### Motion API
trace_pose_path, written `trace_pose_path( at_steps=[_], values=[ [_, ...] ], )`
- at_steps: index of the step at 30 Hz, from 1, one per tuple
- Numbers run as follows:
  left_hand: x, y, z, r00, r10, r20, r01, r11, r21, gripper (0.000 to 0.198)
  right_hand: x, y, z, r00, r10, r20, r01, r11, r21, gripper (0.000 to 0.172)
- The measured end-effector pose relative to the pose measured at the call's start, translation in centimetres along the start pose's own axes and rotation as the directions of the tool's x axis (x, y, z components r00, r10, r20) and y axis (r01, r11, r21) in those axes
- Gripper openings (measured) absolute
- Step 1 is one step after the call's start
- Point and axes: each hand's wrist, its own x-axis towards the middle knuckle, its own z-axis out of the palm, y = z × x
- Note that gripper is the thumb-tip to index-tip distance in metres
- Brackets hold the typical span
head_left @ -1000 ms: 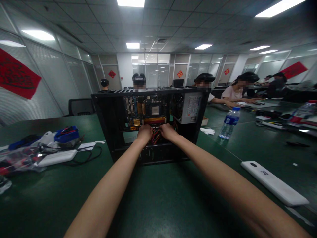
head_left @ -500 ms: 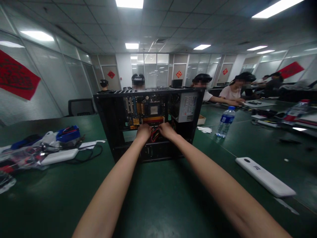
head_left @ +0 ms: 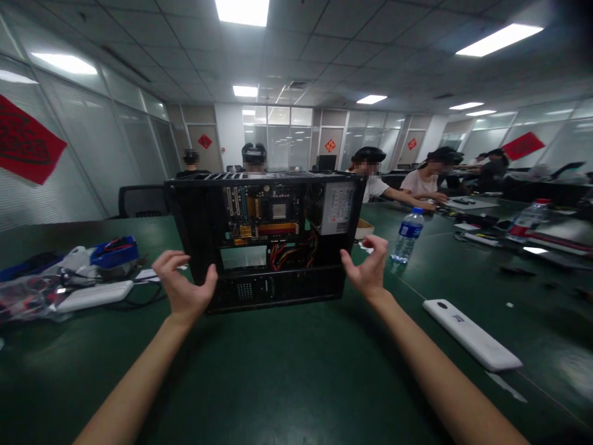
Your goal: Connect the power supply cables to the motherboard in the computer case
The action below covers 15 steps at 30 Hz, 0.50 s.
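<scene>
A black computer case (head_left: pixel 278 287) stands upright on the green table, its open side facing me. Inside are a motherboard (head_left: pixel 264 210), a silver power supply (head_left: pixel 336 207) at the upper right and a bundle of red, yellow and black cables (head_left: pixel 291 254) at the lower middle. My left hand (head_left: pixel 185 284) is at the case's lower left edge, thumb spread from curved fingers. At the lower right edge, my right hand (head_left: pixel 368 269) has its thumb and fingers apart too. Whether either hand touches the case, I cannot tell. Neither hand holds any cable.
To the right stand a water bottle (head_left: pixel 407 236) and, nearer me, a white power bank (head_left: pixel 472 334). On the left lie a blue box (head_left: pixel 113 252), plastic bags and another white slab (head_left: pixel 95 296) with a black cable. Several people sit beyond the case.
Both hands have come out of the case from the cable bundle and moved apart, left and right, to its sides. The cables now hang inside untouched. My view has shifted slightly.
</scene>
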Motion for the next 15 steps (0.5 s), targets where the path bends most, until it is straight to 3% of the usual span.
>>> trace_pose_path(
  at_steps=[2, 3, 5, 7, 9, 15],
  values=[
    [0.5, -1.7, -0.3, 0.985, -0.158, 0.064, 0.161, 0.986, -0.032, 0.075, 0.4, 0.9, 0.5, 0.971, 0.237, 0.039, -0.24, 0.967, 0.088, 0.072],
    [0.7, -2.3, 0.0, 0.958, -0.241, 0.154, 0.251, 0.967, -0.046, 0.072, 0.6, 1.0, 1.1, 0.934, 0.339, 0.117, -0.354, 0.924, 0.148, 0.072],
    [1.0, -3.1, 0.9, 0.86, -0.382, 0.339, 0.409, 0.912, -0.011, 0.05, 0.7, 0.8, 2.4, 0.853, 0.443, 0.275, -0.503, 0.839, 0.21, 0.065],
    [0.9, -3.4, 1.8, 0.793, -0.466, 0.392, 0.486, 0.872, 0.053, 0.028, 0.6, 0.3, 3.5, 0.816, 0.489, 0.307, -0.553, 0.816, 0.168, 0.053],
    [0.6, -3.5, 2.4, 0.799, -0.486, 0.354, 0.494, 0.866, 0.073, 0.02, 0.4, 0.0, 4.2, 0.809, 0.529, 0.257, -0.567, 0.817, 0.102, 0.042],
    [-0.4, -3.0, 2.6, 0.864, -0.441, 0.243, 0.44, 0.896, 0.061, 0.034, 0.5, -0.4, 4.1, 0.826, 0.54, 0.162, -0.554, 0.83, 0.055, 0.034]
  ],
)
